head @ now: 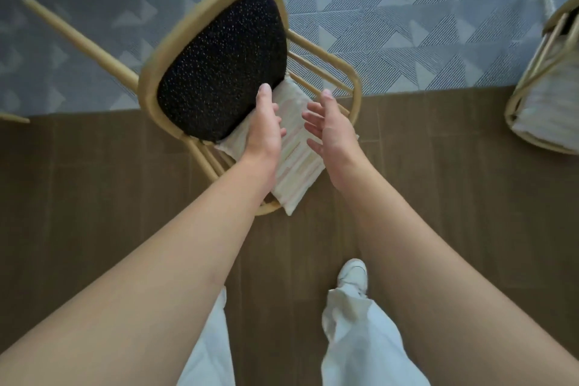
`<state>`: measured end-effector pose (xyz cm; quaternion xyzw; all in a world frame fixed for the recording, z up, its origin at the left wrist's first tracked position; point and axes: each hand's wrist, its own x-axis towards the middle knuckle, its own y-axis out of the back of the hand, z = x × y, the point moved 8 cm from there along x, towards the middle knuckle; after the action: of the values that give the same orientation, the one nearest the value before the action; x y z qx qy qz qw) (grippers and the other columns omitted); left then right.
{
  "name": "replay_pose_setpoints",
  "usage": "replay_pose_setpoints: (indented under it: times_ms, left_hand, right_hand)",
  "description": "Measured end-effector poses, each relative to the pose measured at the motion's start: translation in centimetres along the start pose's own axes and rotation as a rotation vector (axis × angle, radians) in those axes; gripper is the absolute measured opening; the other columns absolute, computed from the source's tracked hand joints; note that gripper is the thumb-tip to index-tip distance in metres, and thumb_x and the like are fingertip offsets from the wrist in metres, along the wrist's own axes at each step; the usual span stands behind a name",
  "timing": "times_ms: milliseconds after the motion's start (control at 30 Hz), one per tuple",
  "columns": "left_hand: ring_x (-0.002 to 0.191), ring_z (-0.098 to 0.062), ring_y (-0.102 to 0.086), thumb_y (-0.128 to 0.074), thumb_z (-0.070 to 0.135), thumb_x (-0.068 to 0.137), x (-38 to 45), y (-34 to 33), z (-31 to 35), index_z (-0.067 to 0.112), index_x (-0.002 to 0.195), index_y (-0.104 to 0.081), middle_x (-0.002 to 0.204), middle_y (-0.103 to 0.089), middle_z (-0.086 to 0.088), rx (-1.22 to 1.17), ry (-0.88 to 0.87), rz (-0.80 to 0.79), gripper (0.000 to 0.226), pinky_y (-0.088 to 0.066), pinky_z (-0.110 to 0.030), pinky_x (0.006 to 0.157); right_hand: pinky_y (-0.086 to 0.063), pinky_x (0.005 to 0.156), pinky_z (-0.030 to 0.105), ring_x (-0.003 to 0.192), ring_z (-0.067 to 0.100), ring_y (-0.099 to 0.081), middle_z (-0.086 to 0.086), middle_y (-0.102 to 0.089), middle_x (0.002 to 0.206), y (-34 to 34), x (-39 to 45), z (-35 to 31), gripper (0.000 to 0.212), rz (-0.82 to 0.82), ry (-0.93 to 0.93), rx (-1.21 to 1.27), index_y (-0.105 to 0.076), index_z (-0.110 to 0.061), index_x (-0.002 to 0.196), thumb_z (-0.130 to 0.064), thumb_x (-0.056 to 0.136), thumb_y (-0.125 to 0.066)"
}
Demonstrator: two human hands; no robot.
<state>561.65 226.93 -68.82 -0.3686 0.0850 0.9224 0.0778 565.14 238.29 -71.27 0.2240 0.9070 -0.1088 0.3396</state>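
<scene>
Reaching down w/ both arms toward a rattan chair (147,78) that lies tipped over on the floor (94,182). Its legs point off left & up, and the black speckled seat underside (219,66) faces the camera.

Just right of that underside is the left hand (266,128): thumb up by the seat's edge, fingers relaxed, grip wide, holding nothing. Can't tell if it touches fabric.

Between the hands lies the striped cushion (294,172), tucked btw the seat and the chair's curved back. Its top-left part is hidden under the seat edge, and its lower corner pokes out over the brown floor.

The right hand (332,131) mirrors the left: palm inward, fingers spread, grip wide & empty, over the cushion's right edge.

Far right is a second chair (532,103), well apart and partly cut off by the frame.

Step in hand, prob.: take the cushion from both sides. To do it well:
- Close the palms on opposite long edges, not on the loose corner, since it looks soft & would sag.
- Draw it toward the body along the gap, not straight up, as the seat overlaps it.
- Mind the spindles by the right fingers.
- Go easy, bc the frame rests on a curved back & may rock.
</scene>
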Motion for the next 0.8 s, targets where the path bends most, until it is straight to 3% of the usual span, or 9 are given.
replay_pose_setpoints:
  times_ms: [267, 367, 667, 800]
  left_hand:
    - [0.126, -0.019, -0.054, -0.023, 0.065, 0.102, -2.7, -0.4, -8.5, 0.019, 0.148, -0.046, 0.146, -0.051, -0.005, -0.137, 0.161, 0.099, 0.069, -0.039, -0.038, 0.101]
    - [0.128, -0.020, -0.054, -0.024, 0.064, 0.103, -1.6, -0.8, -11.9, 0.019, 0.150, -0.044, 0.148, -0.051, -0.004, -0.166, 0.190, 0.107, 0.069, -0.038, -0.044, 0.114]
    - [0.128, -0.023, -0.055, -0.030, 0.067, 0.100, 11.0, -6.0, -26.1, 0.019, 0.149, -0.045, 0.146, -0.053, -0.006, -0.434, 0.286, 0.095, 0.070, -0.036, -0.050, 0.115]
    - [0.136, -0.028, -0.050, -0.043, 0.073, 0.093, 17.9, -9.1, -32.9, 0.017, 0.153, -0.038, 0.151, -0.048, -0.011, -0.625, 0.372, 0.086, 0.082, -0.037, -0.052, 0.115]
  right_hand:
    - [-0.038, 0.115, 0.046, 0.128, 0.018, -0.054, 0.004, -0.058, 0.140, 2.4, -1.1, 5.7, 0.058, -0.048, -0.114, -0.044, -0.048, -0.011, 0.146, -0.050, 0.105, -0.035]
    - [-0.039, 0.114, 0.044, 0.124, 0.016, -0.056, 0.003, -0.059, 0.136, 2.4, 0.2, 8.6, 0.057, -0.045, -0.127, -0.060, -0.051, -0.013, 0.144, -0.050, 0.104, -0.036]
    - [-0.045, 0.109, 0.042, 0.117, 0.015, -0.059, -0.001, -0.063, 0.124, 5.3, 13.8, 22.3, 0.040, 0.069, -0.124, -0.002, -0.054, -0.022, 0.127, -0.050, 0.101, -0.045]
    - [-0.049, 0.095, 0.033, 0.103, 0.006, -0.061, -0.006, -0.065, 0.113, 7.6, 20.8, 28.2, 0.044, 0.140, -0.120, 0.043, -0.050, -0.017, 0.133, -0.048, 0.102, -0.046]
